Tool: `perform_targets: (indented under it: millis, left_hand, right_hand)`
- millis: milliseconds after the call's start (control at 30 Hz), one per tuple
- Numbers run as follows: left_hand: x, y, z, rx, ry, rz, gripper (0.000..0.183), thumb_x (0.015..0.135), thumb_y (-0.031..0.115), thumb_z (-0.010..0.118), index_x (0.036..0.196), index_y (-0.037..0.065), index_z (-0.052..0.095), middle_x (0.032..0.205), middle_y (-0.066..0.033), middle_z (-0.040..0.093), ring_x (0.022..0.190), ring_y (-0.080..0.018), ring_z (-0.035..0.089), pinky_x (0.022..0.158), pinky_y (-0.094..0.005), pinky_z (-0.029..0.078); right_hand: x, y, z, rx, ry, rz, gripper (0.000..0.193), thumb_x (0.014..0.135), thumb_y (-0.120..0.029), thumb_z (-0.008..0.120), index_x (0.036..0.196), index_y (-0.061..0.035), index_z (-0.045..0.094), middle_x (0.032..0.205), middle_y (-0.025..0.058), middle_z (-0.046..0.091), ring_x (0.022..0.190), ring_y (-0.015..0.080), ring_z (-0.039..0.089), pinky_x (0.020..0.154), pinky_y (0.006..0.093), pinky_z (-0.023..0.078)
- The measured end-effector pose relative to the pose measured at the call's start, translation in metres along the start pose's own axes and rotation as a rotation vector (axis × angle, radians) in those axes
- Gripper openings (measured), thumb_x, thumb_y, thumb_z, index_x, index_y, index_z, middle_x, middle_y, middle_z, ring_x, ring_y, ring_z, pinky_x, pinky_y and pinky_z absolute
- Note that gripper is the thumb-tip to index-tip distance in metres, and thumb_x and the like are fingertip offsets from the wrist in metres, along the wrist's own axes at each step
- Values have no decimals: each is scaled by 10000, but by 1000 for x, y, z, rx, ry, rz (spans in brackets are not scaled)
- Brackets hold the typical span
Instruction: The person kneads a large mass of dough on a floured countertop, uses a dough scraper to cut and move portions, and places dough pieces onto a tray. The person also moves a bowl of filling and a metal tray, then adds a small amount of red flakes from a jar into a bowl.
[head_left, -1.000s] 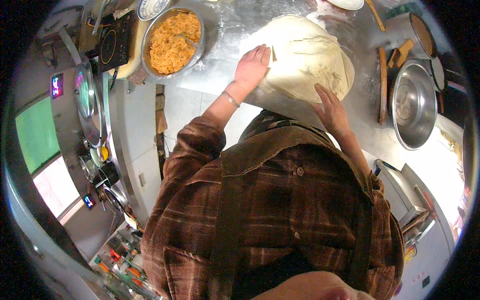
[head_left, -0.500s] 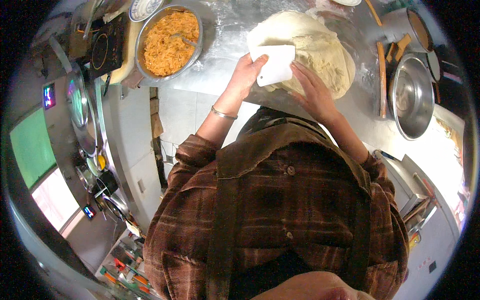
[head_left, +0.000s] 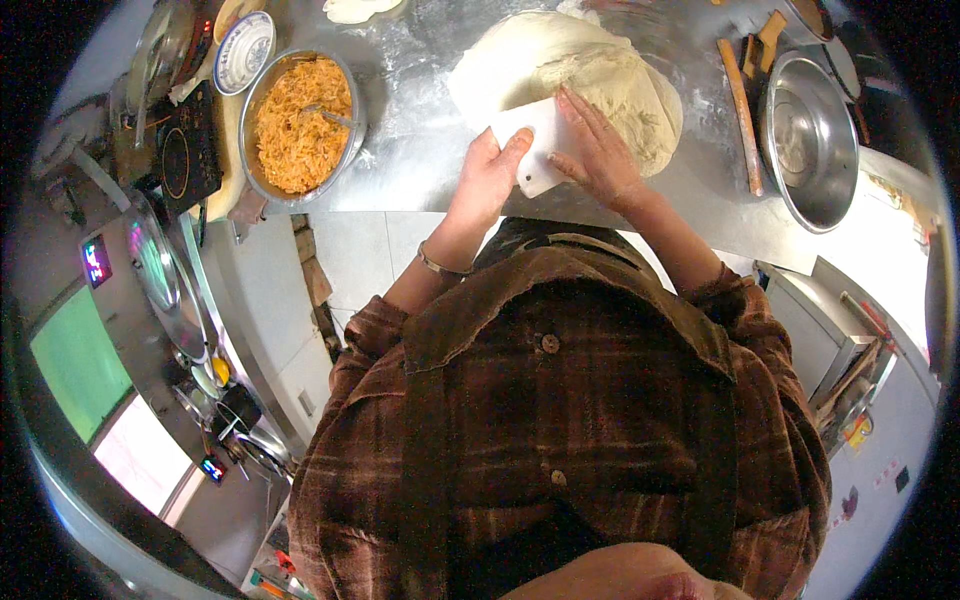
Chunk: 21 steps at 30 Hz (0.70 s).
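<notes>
My left hand (head_left: 486,178) is closed on a white flat dough scraper (head_left: 538,150), with the thumb lying on its upper face. My right hand (head_left: 603,165) rests with straight fingers over the scraper's right edge, fingertips pointing toward the dough. A large, pale mound of dough (head_left: 590,65) lies just beyond both hands on a floured metal table (head_left: 415,110). The scraper overlaps the near side of the dough, and its far edge is against or just over it; I cannot tell how deep it reaches.
To the left stand a metal bowl (head_left: 357,110) of shredded orange filling with a spoon, a blue-rimmed bowl (head_left: 243,52) and a black cooktop (head_left: 190,150). A rolling pin (head_left: 740,115) and a large steel basin (head_left: 812,135) are at the right. A flattened dough piece (head_left: 360,8) lies at the far edge.
My right hand has moved from beside the scraper onto its right edge, fingers reaching further up. My left hand still grips the scraper. The whole view has shifted.
</notes>
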<state>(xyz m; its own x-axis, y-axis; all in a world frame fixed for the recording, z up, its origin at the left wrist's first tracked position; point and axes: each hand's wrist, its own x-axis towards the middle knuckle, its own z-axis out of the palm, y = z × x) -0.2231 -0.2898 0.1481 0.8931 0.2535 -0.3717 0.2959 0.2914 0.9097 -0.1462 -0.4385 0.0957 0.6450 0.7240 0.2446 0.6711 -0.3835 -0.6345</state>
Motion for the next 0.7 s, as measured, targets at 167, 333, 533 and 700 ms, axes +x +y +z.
perform_targets:
  millis: [167, 333, 533, 700]
  left_hand:
    - [8, 6, 5, -96, -13, -31, 275, 866, 154, 498, 1068, -32, 513, 966, -56, 576, 835, -120, 534, 722, -251, 429]
    - [16, 5, 5, -60, 7, -11, 222, 877, 142, 484, 1028, -14, 531, 916, -39, 574, 802, -102, 520, 686, -248, 433]
    - [19, 6, 4, -59, 45, 18, 228, 876, 141, 482, 1034, -18, 528, 922, -41, 574, 809, -103, 517, 690, -250, 432]
    - [13, 6, 5, -45, 16, 1, 237, 877, 131, 477, 1055, -20, 520, 946, -46, 570, 822, -104, 514, 703, -252, 431]
  right_hand:
    - [2, 10, -7, -44, 2, 61, 744, 755, -379, 590, 1294, 16, 263, 1336, 208, 285, 1237, 353, 277, 1016, 419, 242]
    - [7, -12, -7, 94, 112, -127, 774, 735, -392, 606, 1292, 22, 264, 1329, 239, 275, 1228, 385, 277, 1013, 431, 246]
    - [8, -20, -6, 6, 19, -155, 756, 745, -373, 596, 1289, 34, 265, 1345, 199, 276, 1248, 333, 271, 1023, 417, 234]
    - [24, -1, -16, -62, 45, 47, 702, 778, -348, 555, 1308, 5, 257, 1357, 180, 265, 1245, 332, 267, 1026, 404, 225]
